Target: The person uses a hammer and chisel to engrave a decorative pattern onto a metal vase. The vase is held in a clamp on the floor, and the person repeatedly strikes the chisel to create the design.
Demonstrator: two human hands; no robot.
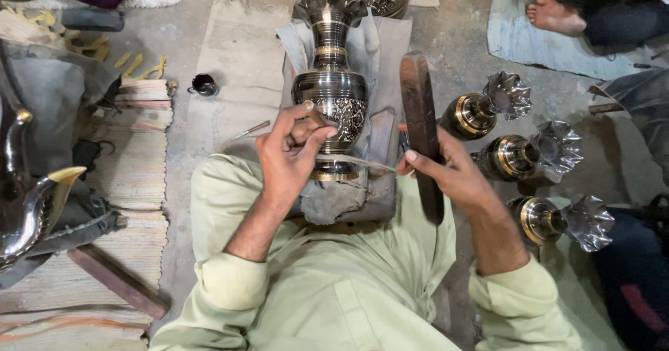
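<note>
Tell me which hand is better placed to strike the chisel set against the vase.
Right. The right hand grips the dark wooden mallet raised beside the chisel. The left hand is busy pinching that chisel against the engraved metal vase, so it probably cannot strike.

Left hand (pixel 293 152) raised, fingers curled in a pinch, wrist bent inward. Right hand (pixel 446 170) closed in a grip, forearm angled up from the sleeve.
</note>
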